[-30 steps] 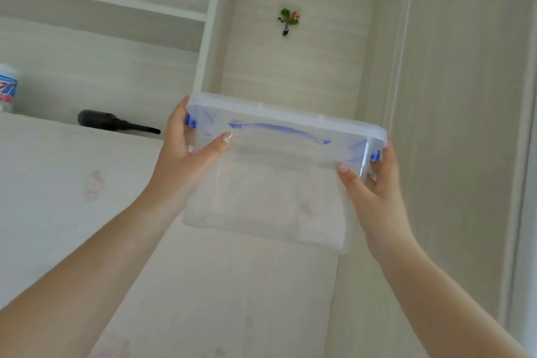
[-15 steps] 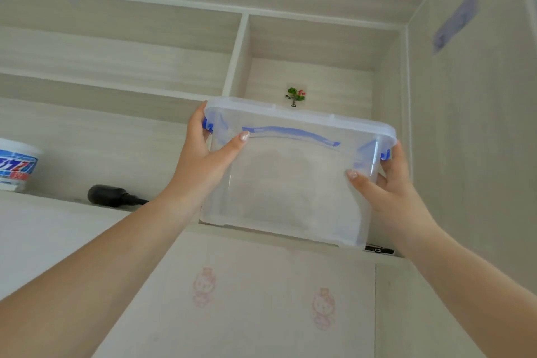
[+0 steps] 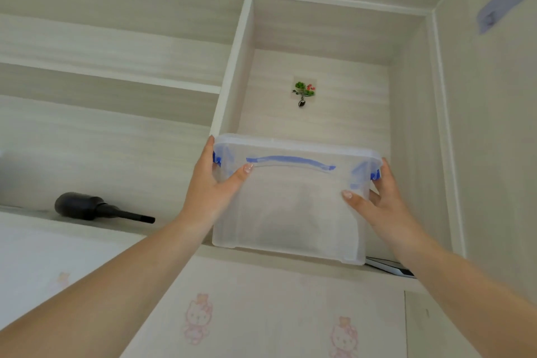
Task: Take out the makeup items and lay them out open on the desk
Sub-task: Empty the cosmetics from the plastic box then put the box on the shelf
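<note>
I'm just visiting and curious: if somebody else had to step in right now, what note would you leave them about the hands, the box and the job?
Left hand: grips the left end of the clear box, thumb on its front.
Right hand: grips the right end, thumb on its front.
Box: lid on, blue latches at both ends, at the front edge of the right shelf bay; whether it rests on the shelf is unclear.
Contents: cannot be made out through the plastic.
Done: nothing visible of the layout.
Left: bring the box to the desk, open it, take out the makeup items and lay them out open.

Storage box [image 3: 290,212]: translucent frosted plastic, smooth; blue plastic clips. Shelving [image 3: 116,43]: pale matt wood-grain laminate.
</note>
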A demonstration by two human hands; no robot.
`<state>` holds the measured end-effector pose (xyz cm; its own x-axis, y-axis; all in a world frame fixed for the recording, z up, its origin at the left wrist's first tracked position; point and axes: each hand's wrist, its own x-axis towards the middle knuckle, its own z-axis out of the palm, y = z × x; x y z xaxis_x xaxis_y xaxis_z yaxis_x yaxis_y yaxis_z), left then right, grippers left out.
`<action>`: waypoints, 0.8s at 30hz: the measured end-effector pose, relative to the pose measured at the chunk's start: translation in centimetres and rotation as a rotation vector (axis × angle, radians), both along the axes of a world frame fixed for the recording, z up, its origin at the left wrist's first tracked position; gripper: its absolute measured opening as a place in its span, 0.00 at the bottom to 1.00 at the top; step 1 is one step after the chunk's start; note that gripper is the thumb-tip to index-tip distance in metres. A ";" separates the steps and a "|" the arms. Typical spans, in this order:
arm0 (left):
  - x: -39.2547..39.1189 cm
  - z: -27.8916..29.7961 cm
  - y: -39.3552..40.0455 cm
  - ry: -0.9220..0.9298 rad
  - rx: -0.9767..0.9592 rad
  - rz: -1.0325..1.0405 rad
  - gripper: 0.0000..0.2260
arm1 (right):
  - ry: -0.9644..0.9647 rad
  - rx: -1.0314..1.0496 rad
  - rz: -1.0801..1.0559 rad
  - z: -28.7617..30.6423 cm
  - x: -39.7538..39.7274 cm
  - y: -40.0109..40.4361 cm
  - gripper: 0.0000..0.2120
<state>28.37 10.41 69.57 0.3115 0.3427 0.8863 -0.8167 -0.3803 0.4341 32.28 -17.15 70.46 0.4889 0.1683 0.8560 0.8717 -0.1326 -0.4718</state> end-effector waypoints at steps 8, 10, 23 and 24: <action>3.3 -2.6 -0.2 -0.105 -0.083 0.079 0.35 | 0.068 0.025 -0.003 -1.4 3.1 1.1 0.50; 3.8 -3.9 -0.3 -0.086 -0.103 0.070 0.26 | 0.079 0.040 -0.024 -1.9 3.7 1.3 0.49; 4.9 -4.2 1.3 0.289 0.099 0.083 0.16 | 0.244 0.092 -0.159 -3.6 7.3 4.8 0.37; 4.9 -4.2 1.4 0.297 0.094 0.077 0.17 | 0.248 0.088 -0.153 -3.6 7.4 4.8 0.37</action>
<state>33.31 11.82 65.40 0.5373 0.2961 0.7897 -0.6268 -0.4863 0.6088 39.68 -12.37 66.86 0.6988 0.0065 0.7153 0.7014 -0.2026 -0.6834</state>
